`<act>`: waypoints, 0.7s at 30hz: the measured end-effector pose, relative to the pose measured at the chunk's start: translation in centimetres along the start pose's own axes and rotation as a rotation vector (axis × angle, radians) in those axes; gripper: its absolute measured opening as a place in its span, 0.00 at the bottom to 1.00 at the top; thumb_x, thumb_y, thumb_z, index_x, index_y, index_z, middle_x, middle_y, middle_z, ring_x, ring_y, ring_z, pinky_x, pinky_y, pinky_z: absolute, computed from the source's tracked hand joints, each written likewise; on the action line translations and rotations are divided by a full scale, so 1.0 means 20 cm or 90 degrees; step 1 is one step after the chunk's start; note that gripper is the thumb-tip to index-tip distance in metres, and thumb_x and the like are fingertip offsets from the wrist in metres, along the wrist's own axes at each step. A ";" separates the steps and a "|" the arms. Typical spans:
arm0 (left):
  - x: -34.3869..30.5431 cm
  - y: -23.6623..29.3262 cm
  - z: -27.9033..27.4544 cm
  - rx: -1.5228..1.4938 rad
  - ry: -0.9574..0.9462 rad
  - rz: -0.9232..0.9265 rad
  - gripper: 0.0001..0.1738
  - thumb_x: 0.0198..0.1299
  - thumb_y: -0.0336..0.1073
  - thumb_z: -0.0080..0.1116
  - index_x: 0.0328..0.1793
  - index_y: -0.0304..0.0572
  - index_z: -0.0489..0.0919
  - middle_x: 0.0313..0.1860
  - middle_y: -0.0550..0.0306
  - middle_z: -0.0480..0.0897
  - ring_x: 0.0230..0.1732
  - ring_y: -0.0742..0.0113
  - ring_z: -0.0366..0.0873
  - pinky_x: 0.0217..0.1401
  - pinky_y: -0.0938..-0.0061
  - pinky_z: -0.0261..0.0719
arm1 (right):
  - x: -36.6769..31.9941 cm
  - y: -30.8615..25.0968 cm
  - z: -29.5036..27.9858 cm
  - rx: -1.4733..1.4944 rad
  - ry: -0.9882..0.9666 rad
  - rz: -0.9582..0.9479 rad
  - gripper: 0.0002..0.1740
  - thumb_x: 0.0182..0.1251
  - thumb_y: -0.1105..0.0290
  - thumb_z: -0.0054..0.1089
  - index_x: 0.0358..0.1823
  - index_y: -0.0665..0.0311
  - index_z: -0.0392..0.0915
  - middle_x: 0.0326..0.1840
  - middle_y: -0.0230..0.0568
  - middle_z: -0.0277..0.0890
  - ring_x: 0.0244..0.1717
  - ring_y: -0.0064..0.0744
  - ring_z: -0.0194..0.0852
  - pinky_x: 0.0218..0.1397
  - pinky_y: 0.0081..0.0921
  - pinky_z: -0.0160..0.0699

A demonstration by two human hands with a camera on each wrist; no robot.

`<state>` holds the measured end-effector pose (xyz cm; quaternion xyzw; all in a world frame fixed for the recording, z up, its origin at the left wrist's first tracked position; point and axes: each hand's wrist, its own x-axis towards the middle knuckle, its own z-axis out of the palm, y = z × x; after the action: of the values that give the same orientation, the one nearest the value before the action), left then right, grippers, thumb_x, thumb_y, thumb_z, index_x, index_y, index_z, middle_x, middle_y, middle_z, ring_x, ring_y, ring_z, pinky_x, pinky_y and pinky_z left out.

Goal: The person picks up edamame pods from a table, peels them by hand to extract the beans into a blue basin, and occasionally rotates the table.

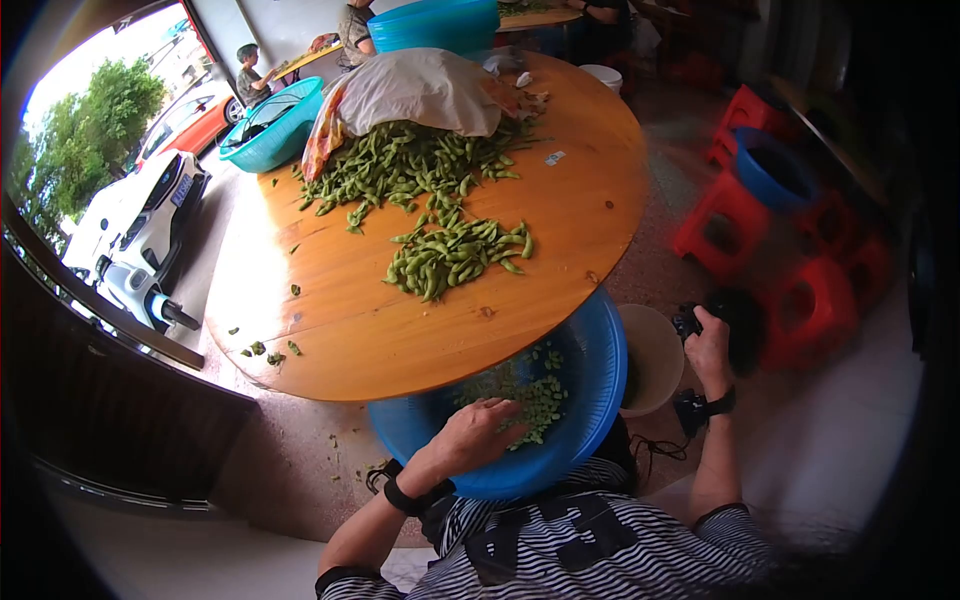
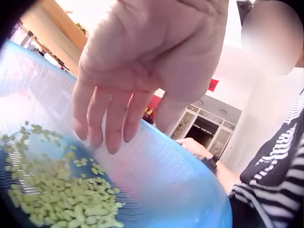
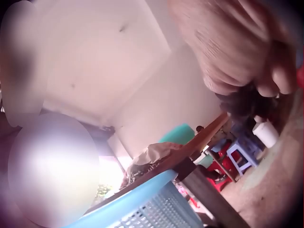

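My left hand (image 1: 478, 436) hangs over a blue plastic basket (image 1: 610, 375), its fingers loosely extended and nothing held. In the left wrist view the palm and fingers of the left hand (image 2: 142, 71) are above shelled green beans (image 2: 71, 199) lying in the basket bottom. My right hand (image 1: 710, 350), out to the right past a pale bucket (image 1: 650, 350), has its fingers curled round a small black object (image 1: 686, 320). In the right wrist view that dark object (image 3: 244, 102) shows under the curled fingers of the right hand (image 3: 237, 47); its kind cannot be told.
A round wooden table (image 1: 330, 340) stands ahead, overhanging the basket. On it lie a small heap of green soybean pods (image 1: 455, 255) and a larger pile (image 1: 400, 165) under a pale sack (image 1: 420, 90). Red stools (image 1: 720, 230) and a blue basin (image 1: 775, 170) stand at right.
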<state>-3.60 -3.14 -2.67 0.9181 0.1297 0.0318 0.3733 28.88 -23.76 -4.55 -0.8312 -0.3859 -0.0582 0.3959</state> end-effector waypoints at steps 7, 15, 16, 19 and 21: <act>-0.27 -0.14 -0.02 -0.545 0.278 -0.239 0.23 0.70 0.45 0.56 0.62 0.34 0.75 0.53 0.46 0.82 0.56 0.53 0.81 0.56 0.63 0.79 | 0.08 0.11 0.23 0.542 -0.162 0.149 0.12 0.67 0.69 0.57 0.49 0.67 0.76 0.25 0.29 0.69 0.22 0.18 0.59 0.26 0.20 0.63; -0.18 -0.30 -0.17 -1.147 0.681 0.021 0.18 0.69 0.37 0.57 0.61 0.36 0.74 0.57 0.50 0.79 0.61 0.60 0.76 0.63 0.62 0.78 | 0.41 0.47 0.75 1.009 -0.181 0.235 0.28 0.70 0.52 0.60 0.61 0.64 0.69 0.40 0.31 0.67 0.30 0.17 0.59 0.29 0.16 0.61; -0.18 -0.34 -0.15 -1.146 0.690 0.021 0.18 0.69 0.37 0.57 0.61 0.36 0.74 0.57 0.50 0.79 0.61 0.60 0.76 0.63 0.62 0.78 | 0.44 0.51 0.78 0.984 -0.097 0.370 0.25 0.72 0.54 0.59 0.60 0.64 0.70 0.40 0.30 0.66 0.29 0.18 0.59 0.27 0.17 0.61; -0.19 -0.47 -0.13 -1.108 0.699 -0.044 0.15 0.67 0.32 0.58 0.57 0.34 0.76 0.55 0.52 0.80 0.58 0.62 0.77 0.65 0.63 0.76 | 0.45 0.38 0.74 0.941 -0.050 0.409 0.22 0.73 0.56 0.57 0.58 0.64 0.70 0.38 0.29 0.65 0.27 0.18 0.58 0.25 0.17 0.61; -0.21 -0.48 -0.13 -1.111 0.679 -0.077 0.13 0.66 0.30 0.57 0.54 0.33 0.77 0.53 0.54 0.81 0.57 0.64 0.78 0.66 0.64 0.75 | 0.44 0.31 0.76 0.845 0.022 0.430 0.20 0.75 0.58 0.55 0.59 0.64 0.70 0.37 0.28 0.65 0.26 0.17 0.58 0.24 0.16 0.60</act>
<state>-10.09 4.09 -7.34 0.1842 0.2568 0.5004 0.8060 36.21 -10.24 -15.17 -0.4897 -0.0571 0.2992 0.8170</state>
